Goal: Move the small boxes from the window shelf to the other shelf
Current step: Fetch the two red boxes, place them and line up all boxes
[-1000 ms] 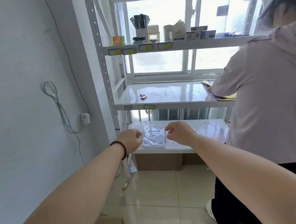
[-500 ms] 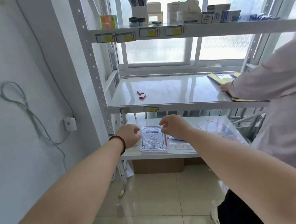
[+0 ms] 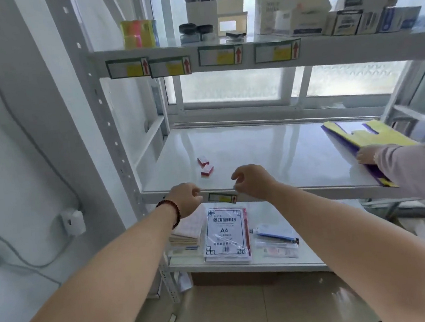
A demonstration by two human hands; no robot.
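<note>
Two small red and white boxes (image 3: pixel 205 165) lie on the middle shelf (image 3: pixel 270 152) of the white rack by the window. My left hand (image 3: pixel 185 199) and my right hand (image 3: pixel 253 181) hover at that shelf's front edge, a little nearer than the boxes. Both hands hold nothing, with the fingers loosely curled. More small boxes (image 3: pixel 363 16) stand on the top shelf (image 3: pixel 248 57) at the right. A pack of A4 paper (image 3: pixel 225 233) lies on the bottom shelf below my hands.
Another person's hand (image 3: pixel 366 155) presses on yellow and purple folders (image 3: pixel 360 144) at the middle shelf's right end. The top shelf also carries a pen holder (image 3: pixel 200 10), tape rolls (image 3: pixel 139 33) and cartons. Notebooks (image 3: pixel 186 234) lie beside the paper. A wall is at the left.
My hands let go of the A4 paper pack on the bottom shelf and rose to the middle shelf's front edge. The view moved closer to the rack.
</note>
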